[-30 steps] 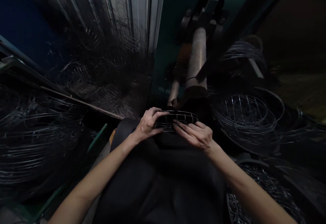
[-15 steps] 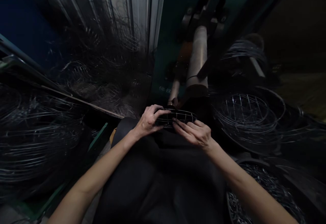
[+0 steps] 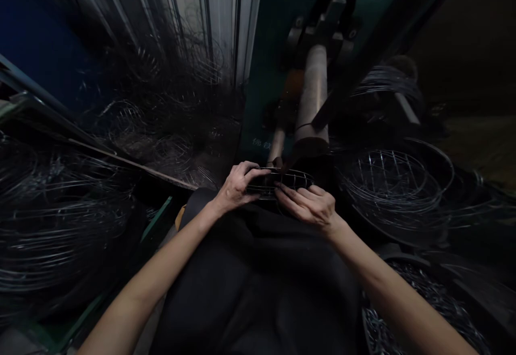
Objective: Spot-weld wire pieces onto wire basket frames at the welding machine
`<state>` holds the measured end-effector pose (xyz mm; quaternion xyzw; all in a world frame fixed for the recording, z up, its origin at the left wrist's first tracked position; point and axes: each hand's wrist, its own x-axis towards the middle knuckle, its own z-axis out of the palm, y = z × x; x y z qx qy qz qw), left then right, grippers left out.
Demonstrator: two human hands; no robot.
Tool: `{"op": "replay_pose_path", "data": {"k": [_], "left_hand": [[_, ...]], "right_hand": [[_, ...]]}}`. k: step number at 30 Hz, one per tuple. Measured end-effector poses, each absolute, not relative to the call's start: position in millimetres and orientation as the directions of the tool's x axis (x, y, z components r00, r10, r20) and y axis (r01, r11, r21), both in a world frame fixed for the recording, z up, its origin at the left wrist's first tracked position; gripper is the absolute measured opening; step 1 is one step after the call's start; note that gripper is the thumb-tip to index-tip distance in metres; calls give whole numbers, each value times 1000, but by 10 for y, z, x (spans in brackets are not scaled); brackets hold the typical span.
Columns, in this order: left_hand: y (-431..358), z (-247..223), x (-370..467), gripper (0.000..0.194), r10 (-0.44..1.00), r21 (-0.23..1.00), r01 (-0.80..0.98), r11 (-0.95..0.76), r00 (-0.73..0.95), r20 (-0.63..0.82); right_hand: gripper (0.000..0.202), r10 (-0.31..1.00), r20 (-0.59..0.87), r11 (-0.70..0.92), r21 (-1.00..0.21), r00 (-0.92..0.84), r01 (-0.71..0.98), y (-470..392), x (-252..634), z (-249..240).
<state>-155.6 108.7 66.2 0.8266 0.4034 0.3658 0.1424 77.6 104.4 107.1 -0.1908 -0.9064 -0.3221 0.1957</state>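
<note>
A round wire frame (image 3: 296,178) with short cross wires is held between both hands, just below the machine's lower rod (image 3: 276,145). My left hand (image 3: 237,187) grips its left side, thumb and fingers on the upper and lower rings. My right hand (image 3: 309,203) is closed on the lower right part, fingertips near the middle. A thick metal cylinder (image 3: 314,89) of the machine sits above the frame. Dark shadow hides the frame's far edge and the contact with the machine.
Wire grids and rings (image 3: 391,180) fill a container at the right. Small metal pieces (image 3: 431,296) lie in a bin at lower right. Stacked wire rings (image 3: 52,236) are at the left, near a green metal edge (image 3: 157,218). Tangled wire (image 3: 169,150) lies behind.
The wire frame has shifted slightly, and its upper ring and cross wires show more clearly. Both hands keep their hold in nearly the same place.
</note>
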Motion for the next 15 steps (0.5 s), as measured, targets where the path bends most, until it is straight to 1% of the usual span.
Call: {"op": "replay_pose_path", "data": {"k": [3,6,8,10,13,15], "left_hand": [[1085,648,-1563,57,789,539,579,-612,401,466],[1104,611,-1596,55,794,551,573,-607,413,446],[1129,562,-1653,55,784,558,551,-620,435,443],[1153,502,-1739,59,788,569,546,-615,422,448],[1173,423,-1883,72,819,607,556,-568,309,484],[1159,376,-1946,78,818,648,513,-562,231,527]], "right_hand": [[19,213,503,724,494,-837,481,1044,779,1026],[21,260,511,739,440,-819,509,1032,778,932],[23,325,501,743,390,-802,544,1012,749,861],[26,394,477,752,323,-785,574,968,693,833],[32,523,441,741,187,-729,645,806,638,948],[34,663,435,653,61,-609,755,593,704,1085]]}}
